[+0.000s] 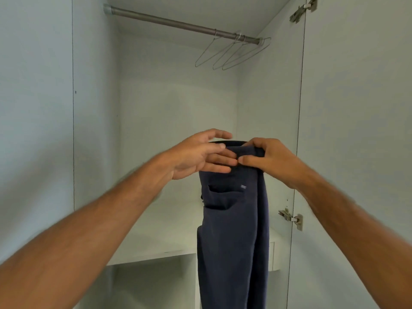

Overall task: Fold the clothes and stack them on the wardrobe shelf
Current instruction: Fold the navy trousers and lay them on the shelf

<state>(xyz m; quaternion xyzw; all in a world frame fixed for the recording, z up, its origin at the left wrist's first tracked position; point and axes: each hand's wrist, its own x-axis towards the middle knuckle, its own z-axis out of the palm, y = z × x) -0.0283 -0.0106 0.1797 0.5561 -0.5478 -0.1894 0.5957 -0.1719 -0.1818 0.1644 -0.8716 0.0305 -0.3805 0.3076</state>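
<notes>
**Navy trousers held up at the open wardrobe**

While both bare arms reach forward in the head view, the right hand [270, 159] grips the top edge of a pair of navy trousers [233, 230], its fingers [250, 160] curled and pressed together over the bunched waistband, the thumb tucked behind the cloth. The left hand [198, 152] sits just beside it, fingers loosely spread; its lower fingertips touch the waistband and meet the right hand's, while the thumb and index finger arch above the cloth without closing on it.

The trousers hang straight down from the hands, folded lengthwise so one leg lies over the other, a back pocket with a small pale tag facing the camera. Their lower part runs out of the bottom of the picture, in front of the wardrobe shelf [165, 233], a pale board that spans the compartment below the hands. Whether the cloth touches the shelf's front edge cannot be told.

Above, a grey hanging rail [178, 23] crosses the wardrobe, with bare wire hangers [231, 54] bunched near its right end. On the right, the open wardrobe door [356, 130] is fixed by a metal hinge [291, 217] near the right forearm and another at the top.
</notes>
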